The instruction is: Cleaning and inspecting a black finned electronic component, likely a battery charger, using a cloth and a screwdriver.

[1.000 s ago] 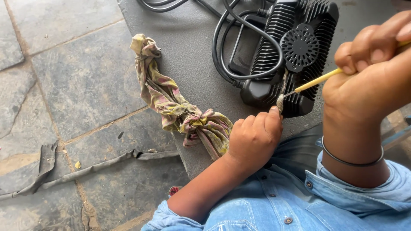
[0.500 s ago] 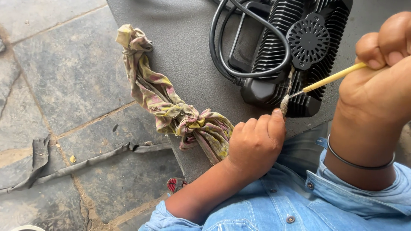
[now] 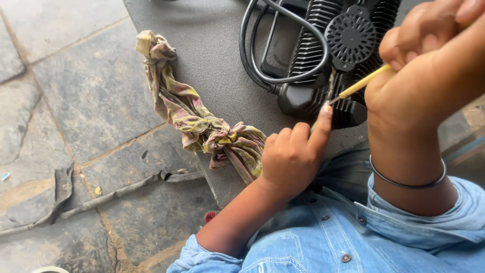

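Two bare hands at a black finned device — small brush on its near end.
From the left: a knotted rag (image 3: pixel 202 121) trails along the left edge of the dark slab (image 3: pixel 217 55); the left hand (image 3: pixel 293 156), loosely curled and holding nothing, points its forefinger to the black finned device (image 3: pixel 333 55) with looped cable (image 3: pixel 262 55); the right hand (image 3: pixel 429 76) pinches a yellow-handled brush (image 3: pixel 353 88), bristles touching the fins — a thin bangle (image 3: pixel 409 182) circles that wrist.

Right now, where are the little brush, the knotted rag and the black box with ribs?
brush (image 3: pixel 361 83): head view, on its yellow handle.
rag (image 3: pixel 202 124): head view, on its twisted middle.
ribbed black box (image 3: pixel 313 30): head view, on its fins.
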